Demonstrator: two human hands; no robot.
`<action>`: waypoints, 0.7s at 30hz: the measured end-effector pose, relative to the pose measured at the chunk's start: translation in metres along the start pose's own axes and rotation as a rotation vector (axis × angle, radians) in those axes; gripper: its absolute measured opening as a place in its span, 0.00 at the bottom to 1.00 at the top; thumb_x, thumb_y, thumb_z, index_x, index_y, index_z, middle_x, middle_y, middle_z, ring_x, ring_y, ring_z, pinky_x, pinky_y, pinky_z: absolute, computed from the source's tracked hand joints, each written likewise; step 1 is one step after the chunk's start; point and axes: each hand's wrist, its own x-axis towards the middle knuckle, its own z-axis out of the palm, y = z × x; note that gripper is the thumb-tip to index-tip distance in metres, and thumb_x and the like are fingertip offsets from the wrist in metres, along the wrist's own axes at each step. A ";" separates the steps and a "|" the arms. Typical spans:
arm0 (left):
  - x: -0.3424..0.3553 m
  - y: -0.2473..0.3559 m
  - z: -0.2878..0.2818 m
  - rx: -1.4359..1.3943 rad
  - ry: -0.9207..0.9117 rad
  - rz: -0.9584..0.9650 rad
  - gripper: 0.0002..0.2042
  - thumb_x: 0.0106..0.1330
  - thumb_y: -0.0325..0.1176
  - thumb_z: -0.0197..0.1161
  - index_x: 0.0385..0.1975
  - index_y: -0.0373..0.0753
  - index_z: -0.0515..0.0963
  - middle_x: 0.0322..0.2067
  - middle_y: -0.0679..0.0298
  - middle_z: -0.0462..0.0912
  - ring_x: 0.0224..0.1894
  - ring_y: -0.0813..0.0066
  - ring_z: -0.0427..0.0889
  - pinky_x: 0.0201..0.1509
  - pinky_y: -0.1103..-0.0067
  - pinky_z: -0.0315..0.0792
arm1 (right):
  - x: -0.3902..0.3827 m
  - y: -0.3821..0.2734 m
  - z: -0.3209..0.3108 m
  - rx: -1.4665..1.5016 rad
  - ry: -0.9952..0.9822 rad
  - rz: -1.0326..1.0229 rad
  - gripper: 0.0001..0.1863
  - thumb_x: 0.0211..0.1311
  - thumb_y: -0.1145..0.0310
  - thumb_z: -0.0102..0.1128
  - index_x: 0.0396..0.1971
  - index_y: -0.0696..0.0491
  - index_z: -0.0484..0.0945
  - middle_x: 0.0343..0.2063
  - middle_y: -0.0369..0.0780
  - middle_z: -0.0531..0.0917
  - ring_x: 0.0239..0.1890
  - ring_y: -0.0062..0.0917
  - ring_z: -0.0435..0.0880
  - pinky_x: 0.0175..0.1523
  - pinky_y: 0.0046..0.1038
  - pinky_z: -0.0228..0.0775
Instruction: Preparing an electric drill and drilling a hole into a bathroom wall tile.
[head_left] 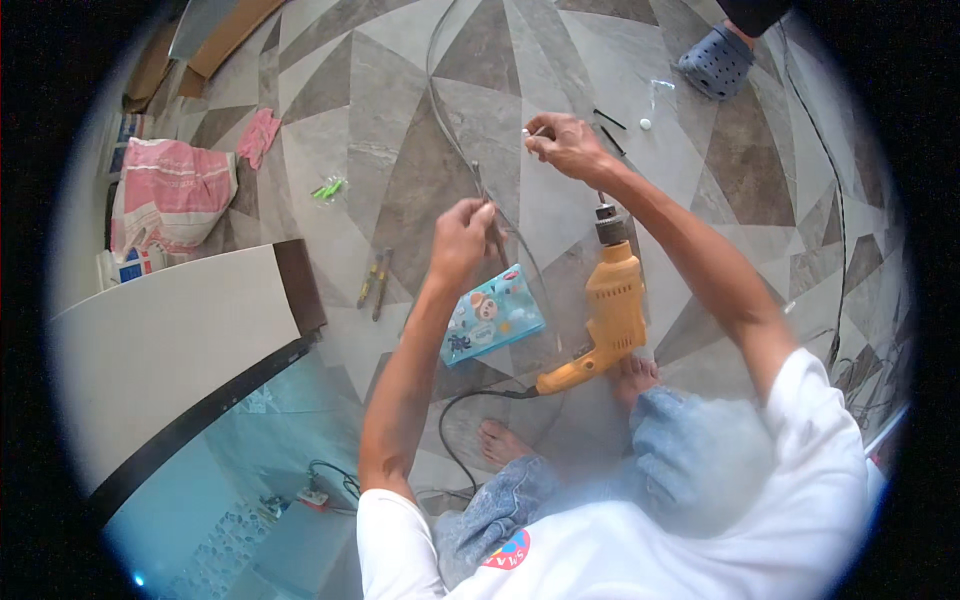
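My left hand [462, 240] is closed round a slim dark metal tool [495, 245] that looks like pliers; its narrow tip points away from me, next to a grey cable [440, 110]. Farther right, my right hand [570, 148] pinches a small white piece [527, 134] at its fingertips; its exact kind is too small to make out. Below the left hand lies a light-blue soft pack of tissues [495, 315]. A yellow power drill [612, 315] rests on the floor under my right forearm, its bit pointing away from me.
Two screwdriver-like tools [375, 285] lie left of the pack. Green plugs [328, 189] in a clear bag, pink gloves [259, 137] and a pink-white sack [178, 190] are farther left. Black screws [610, 120] and a white cap [645, 124] lie right. Another person's blue clog [717, 63] stands far right.
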 end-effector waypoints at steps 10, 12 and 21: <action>0.068 -0.018 0.043 0.387 0.244 0.065 0.15 0.61 0.39 0.64 0.36 0.30 0.81 0.27 0.58 0.84 0.28 0.71 0.83 0.35 0.75 0.75 | -0.023 0.018 -0.023 -0.269 0.447 -0.158 0.21 0.56 0.56 0.65 0.37 0.61 0.78 0.30 0.47 0.82 0.32 0.35 0.81 0.40 0.33 0.72; 0.066 -0.016 0.043 0.401 0.260 0.048 0.15 0.58 0.41 0.65 0.33 0.32 0.82 0.28 0.54 0.85 0.30 0.65 0.85 0.40 0.71 0.76 | -0.067 0.028 -0.032 -0.343 0.429 -0.058 0.26 0.56 0.52 0.65 0.39 0.62 0.74 0.30 0.48 0.80 0.34 0.37 0.80 0.40 0.35 0.72; 0.012 -0.040 -0.038 0.670 0.446 0.436 0.13 0.60 0.39 0.59 0.35 0.34 0.81 0.33 0.51 0.83 0.38 0.55 0.83 0.44 0.68 0.75 | -0.152 0.056 0.008 -0.184 0.167 0.305 0.35 0.49 0.45 0.70 0.43 0.60 0.70 0.31 0.45 0.80 0.34 0.33 0.80 0.42 0.34 0.73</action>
